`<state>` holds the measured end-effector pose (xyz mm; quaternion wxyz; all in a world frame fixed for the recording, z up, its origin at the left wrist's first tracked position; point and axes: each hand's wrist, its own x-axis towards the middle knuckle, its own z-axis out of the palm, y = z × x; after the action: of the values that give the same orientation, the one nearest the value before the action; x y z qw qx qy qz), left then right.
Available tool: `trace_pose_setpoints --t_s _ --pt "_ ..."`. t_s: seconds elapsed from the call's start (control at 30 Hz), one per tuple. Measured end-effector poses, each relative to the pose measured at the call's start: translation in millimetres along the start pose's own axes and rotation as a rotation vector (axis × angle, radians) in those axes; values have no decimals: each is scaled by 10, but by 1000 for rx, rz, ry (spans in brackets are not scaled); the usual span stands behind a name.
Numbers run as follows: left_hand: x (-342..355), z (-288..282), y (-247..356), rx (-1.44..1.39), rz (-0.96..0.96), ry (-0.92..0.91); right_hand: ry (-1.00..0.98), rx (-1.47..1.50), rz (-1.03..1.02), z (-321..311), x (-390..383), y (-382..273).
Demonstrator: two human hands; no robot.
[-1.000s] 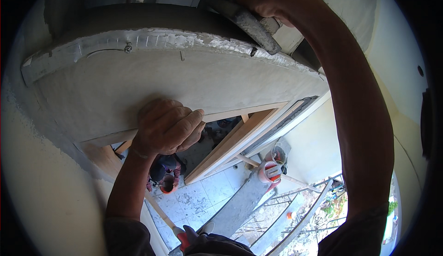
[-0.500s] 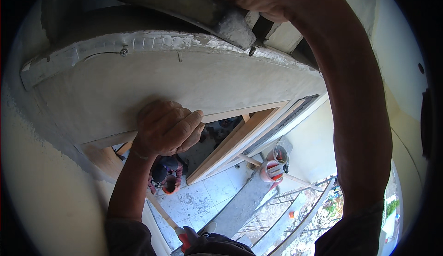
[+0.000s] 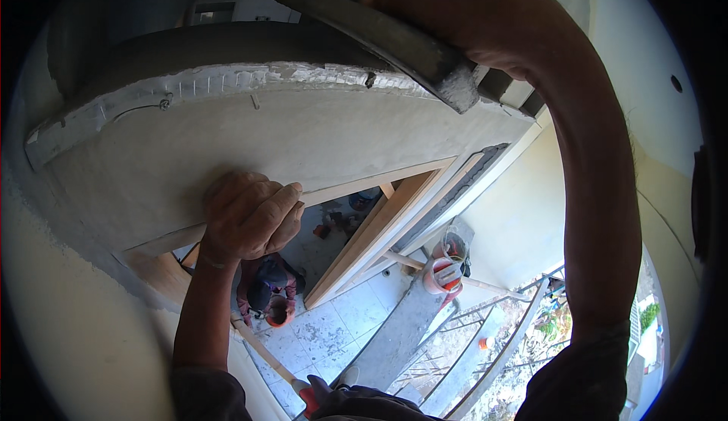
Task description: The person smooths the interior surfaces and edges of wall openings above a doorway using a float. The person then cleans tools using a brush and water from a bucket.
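Note:
My right hand (image 3: 455, 23) is closed round a long, dark plastering float (image 3: 379, 30), its grip mostly hidden by the fingers. The float lies aslant over the right part of the rough, whitish top edge (image 3: 258, 80) of a grey plastered wall panel (image 3: 326, 133); whether it touches cannot be told. Lower left, my left hand (image 3: 254, 216) is closed at the panel's bottom edge, its fingers curled over the wooden frame (image 3: 364, 182) there. The undersides of those fingers are hidden.
Far below, a person (image 3: 265, 284) in a dark cap bends over an orange bucket (image 3: 280, 312). Buckets (image 3: 444, 275) stand on a grey scaffold plank (image 3: 406, 330). Wooden poles and more planks cross beneath me. A pale wall (image 3: 68, 292) rises close on the left.
My right hand and the float have slid to the right along the panel's top edge. My left hand keeps its hold on the frame while the view shifts slightly.

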<state>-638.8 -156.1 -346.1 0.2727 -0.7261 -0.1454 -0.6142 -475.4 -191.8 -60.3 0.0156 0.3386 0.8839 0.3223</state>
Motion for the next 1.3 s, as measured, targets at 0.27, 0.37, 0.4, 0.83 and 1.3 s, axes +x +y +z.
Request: trace_pose_setpoints --t_s 0.27,0.37,0.4,0.83,1.3 --pt "15 -46 2 33 4 -2 -56 353 240 -51 74 -404" --pt "27 4 20 38 16 15 -24 602 334 -568 21 -788" --pt "12 31 17 32 17 16 -216 802 508 -735 74 -865" --pt "25 -2 11 25 -1 11 -185 134 593 -61 406 -339" --pt "-25 -36 4 6 0 -4 36 115 -97 150 445 -155"
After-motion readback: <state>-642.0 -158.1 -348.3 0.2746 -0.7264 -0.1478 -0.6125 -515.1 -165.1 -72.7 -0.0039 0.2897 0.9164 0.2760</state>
